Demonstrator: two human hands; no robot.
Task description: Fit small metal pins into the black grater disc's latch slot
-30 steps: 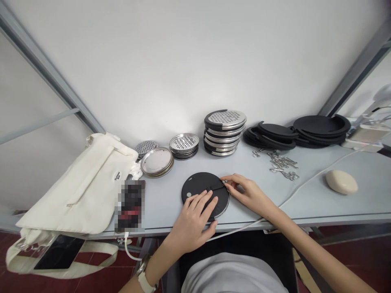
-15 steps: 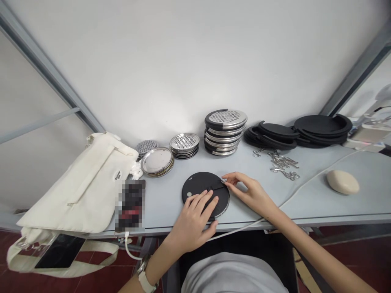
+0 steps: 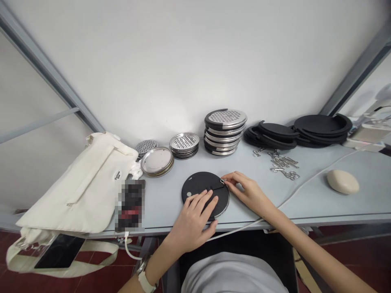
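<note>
one black disc (image 3: 200, 182), lying near the front edge of the table (image 3: 313, 205), is held down by one left hand (image 3: 194, 219), laid flat and spread. at the disc's far right rim, one small metal clip (image 3: 222, 181) is pinched by one right hand (image 3: 246, 189). beyond, loose clips (image 3: 284, 165) are heaped, too tangled to be counted. farther back, four metal stacks (image 3: 225, 132) and two black piles (image 3: 320, 126) are seen. compared with a second ago, more of the pinched clip is shown.

**Live from what looks like a small workshop!**

Hand-assembly territory, judging by whole batches along one grey bench (image 3: 317, 207): stacked grater discs (image 3: 184, 143), piled black round covers (image 3: 322, 125), loose metal clips (image 3: 282, 161), repeats everywhere!
</note>
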